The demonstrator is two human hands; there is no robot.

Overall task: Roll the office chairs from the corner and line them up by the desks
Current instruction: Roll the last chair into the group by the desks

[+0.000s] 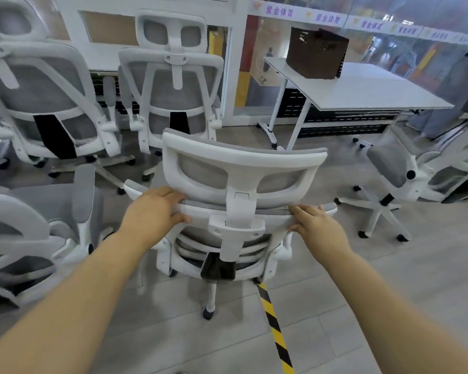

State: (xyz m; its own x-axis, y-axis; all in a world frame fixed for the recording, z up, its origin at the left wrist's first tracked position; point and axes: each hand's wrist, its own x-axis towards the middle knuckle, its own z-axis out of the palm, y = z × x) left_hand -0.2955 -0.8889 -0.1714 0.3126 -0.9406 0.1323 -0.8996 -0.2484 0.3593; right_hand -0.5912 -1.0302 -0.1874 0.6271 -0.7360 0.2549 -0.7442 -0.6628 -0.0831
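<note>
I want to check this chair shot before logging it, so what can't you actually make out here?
Head view only:
- Held chair: seat and most casters hidden behind its own backrest.
- Left hand and right hand: fingertips curl over the backrest's top edge, out of sight.
- Brown box on the desk: contents too blurred.
- Chair at left: cut off by the frame edge.

1. My two forearms are bare from the frame's edge to the wrists; no sleeve covers them.
2. My hands, left (153,211) and right (318,229), are bare and ungloved.
3. My fingernails are short.
</note>
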